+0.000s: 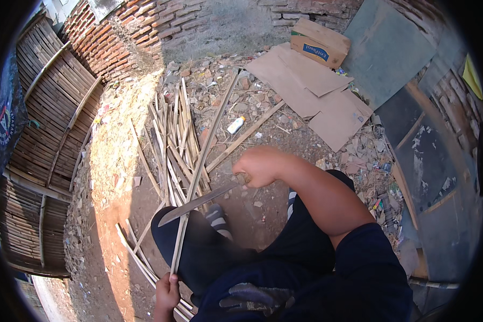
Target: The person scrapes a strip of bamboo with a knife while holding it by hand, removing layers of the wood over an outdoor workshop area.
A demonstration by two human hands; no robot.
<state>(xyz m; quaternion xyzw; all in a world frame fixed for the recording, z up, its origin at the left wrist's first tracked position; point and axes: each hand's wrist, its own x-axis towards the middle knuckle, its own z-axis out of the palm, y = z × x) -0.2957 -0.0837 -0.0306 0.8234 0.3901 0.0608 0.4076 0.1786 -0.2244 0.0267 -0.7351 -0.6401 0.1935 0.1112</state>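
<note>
Two bare hands work close to the body. The left hand (167, 292), nearest, is curled tight around the lower end of one long pale strip (180, 241); whether that is a single length or two laid together, I cannot tell. The strip slants up and away past the bent left knee (163, 231). The right hand (257, 167) is closed in a fist about the handle of one long knife (198, 203), whose blade lies across the strip just above that knee; how far the edge bites is not clear.

Beside the left hand lie at least three loose strips (137, 252) on the dirt. Two striped foot coverings (218, 219) show, one by each leg. Beyond the knife is one pile of strips (169, 134), too tangled to count, and right of it one stray strip (247, 135) and one white bottle (236, 126) with an orange cap, lying tipped over.

Farther off, at least two flattened cardboard sheets (282, 80) overlap below one carton (320, 45). One brick wall (198, 24) stands behind.
</note>
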